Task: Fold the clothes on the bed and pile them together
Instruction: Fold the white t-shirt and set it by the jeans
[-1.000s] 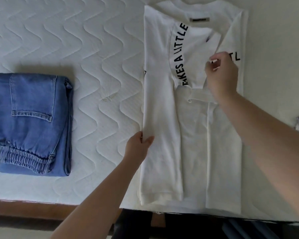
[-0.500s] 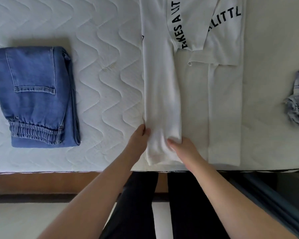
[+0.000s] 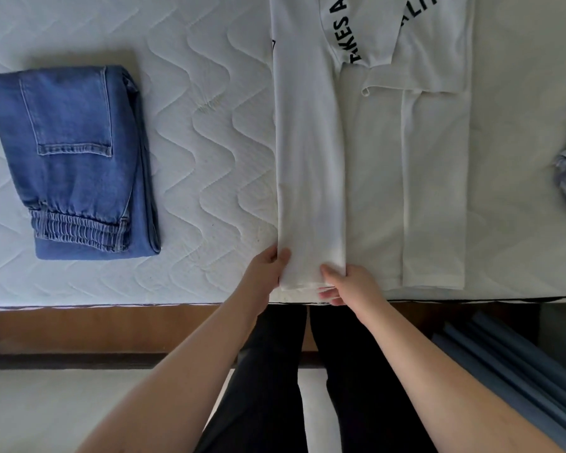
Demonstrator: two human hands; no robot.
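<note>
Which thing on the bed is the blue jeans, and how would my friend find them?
Start at the white quilted mattress and look to its left side, away from the long white printed T-shirt both hands are pinching. There lie the folded blue denim jeans. They are the only dark blue thing, with a stitched pocket and gathered elastic cuff.

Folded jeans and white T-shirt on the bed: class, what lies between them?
In the head view, only bare quilted mattress lies between the folded jeans and the white T-shirt; nothing rests on that stretch.
</note>
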